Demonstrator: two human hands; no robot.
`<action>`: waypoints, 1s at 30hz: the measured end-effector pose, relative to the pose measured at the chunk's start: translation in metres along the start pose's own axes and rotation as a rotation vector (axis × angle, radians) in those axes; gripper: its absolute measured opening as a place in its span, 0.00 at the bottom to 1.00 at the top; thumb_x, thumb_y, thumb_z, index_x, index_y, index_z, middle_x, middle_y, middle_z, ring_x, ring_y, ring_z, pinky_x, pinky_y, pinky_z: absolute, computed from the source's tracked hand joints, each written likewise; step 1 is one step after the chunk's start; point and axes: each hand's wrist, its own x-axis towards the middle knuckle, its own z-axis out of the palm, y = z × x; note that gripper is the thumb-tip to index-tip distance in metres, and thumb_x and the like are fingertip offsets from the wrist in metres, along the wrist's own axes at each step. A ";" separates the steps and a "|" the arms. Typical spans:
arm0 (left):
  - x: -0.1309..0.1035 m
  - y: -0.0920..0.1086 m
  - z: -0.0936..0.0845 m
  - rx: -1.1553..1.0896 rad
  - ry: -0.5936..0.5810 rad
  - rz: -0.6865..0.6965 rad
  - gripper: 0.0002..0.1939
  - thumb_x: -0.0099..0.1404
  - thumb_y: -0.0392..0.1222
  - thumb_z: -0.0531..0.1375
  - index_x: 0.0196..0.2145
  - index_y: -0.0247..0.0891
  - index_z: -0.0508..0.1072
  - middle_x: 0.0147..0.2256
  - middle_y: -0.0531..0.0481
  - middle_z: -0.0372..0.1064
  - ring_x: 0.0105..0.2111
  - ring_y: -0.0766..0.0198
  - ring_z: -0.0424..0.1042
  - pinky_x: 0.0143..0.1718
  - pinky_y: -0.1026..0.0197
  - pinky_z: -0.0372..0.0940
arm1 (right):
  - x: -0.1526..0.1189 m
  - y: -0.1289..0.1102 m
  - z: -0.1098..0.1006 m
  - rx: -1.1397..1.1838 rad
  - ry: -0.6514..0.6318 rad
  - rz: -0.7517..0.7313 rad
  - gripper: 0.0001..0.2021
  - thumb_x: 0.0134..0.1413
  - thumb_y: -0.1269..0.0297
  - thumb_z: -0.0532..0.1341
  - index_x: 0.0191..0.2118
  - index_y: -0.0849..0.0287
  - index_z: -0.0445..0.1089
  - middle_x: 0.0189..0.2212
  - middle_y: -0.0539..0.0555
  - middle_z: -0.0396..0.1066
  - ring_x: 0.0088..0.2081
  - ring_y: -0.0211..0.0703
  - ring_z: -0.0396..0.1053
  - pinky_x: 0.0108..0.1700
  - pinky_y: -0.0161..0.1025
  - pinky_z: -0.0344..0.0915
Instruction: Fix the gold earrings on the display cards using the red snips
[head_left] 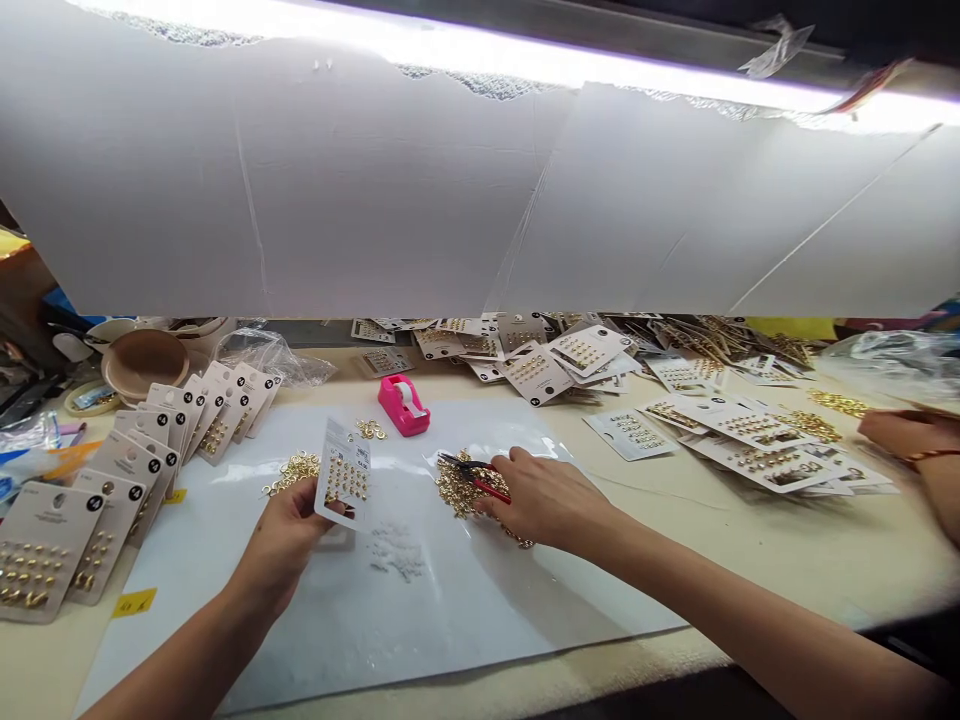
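My left hand (283, 535) pinches an earring card (345, 472) by its lower edge and holds it tilted above the white sheet (300, 640). Rows of small gold earrings show on the card. My right hand (544, 497) is closed around red-handled pliers (476, 477), whose dark jaws lie over a pile of gold metal pieces (455, 495). A second pile of gold rings (298, 470) sits behind my left hand, with a smaller heap (370, 429) farther back. Between my hands, tiny clear pieces (396, 552) are scattered on the sheet.
A pink tape dispenser (403, 405) stands at the sheet's back edge. Earring cards (49, 550) overlap along the left; more cards (750, 430) are heaped right and behind. Another person's hand (907, 435) is at far right. A white board (375, 190) hangs low over the table.
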 end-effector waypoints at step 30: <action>0.001 0.001 -0.002 -0.005 -0.001 -0.001 0.11 0.48 0.42 0.67 0.31 0.37 0.78 0.32 0.48 0.77 0.34 0.61 0.71 0.40 0.60 0.62 | 0.005 0.000 -0.011 -0.028 0.032 -0.049 0.22 0.54 0.48 0.54 0.43 0.61 0.68 0.40 0.62 0.68 0.38 0.57 0.70 0.33 0.44 0.60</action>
